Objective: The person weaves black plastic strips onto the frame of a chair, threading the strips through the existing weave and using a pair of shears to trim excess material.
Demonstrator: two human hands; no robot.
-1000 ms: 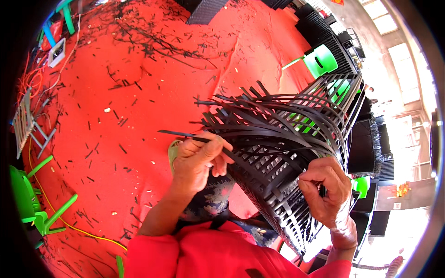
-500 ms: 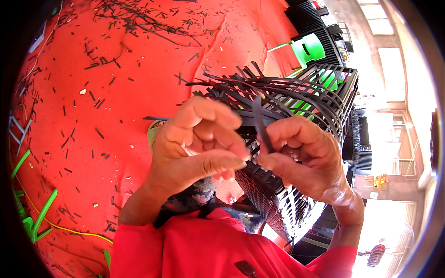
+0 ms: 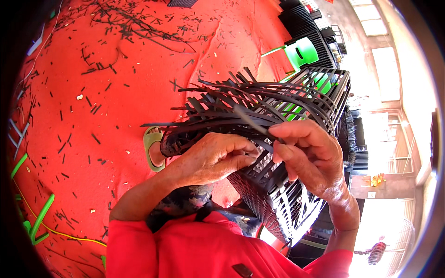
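Observation:
A dark flat plastic strip is pinched between the thumb and forefinger of my right hand, its free end slanting up and left, slightly blurred. My left hand is closed, thumb against fingers, at the near edge of a half-woven black basket; what its fingertips grip, if anything, is hidden. The basket lies before me with a tightly woven side and an open lattice. Long loose black strips fan out from it toward the left, passing behind both hands.
Cut strip scraps litter the red floor covering, with a tangle of long strips farther off. A green chair stands beyond the basket. My sandalled foot is left of it. A yellow cord and a fan are nearby.
My left hand has turned over and lowered to the basket's edge, its fingers closing. The strip in my right hand has tipped from near upright to slanting left.

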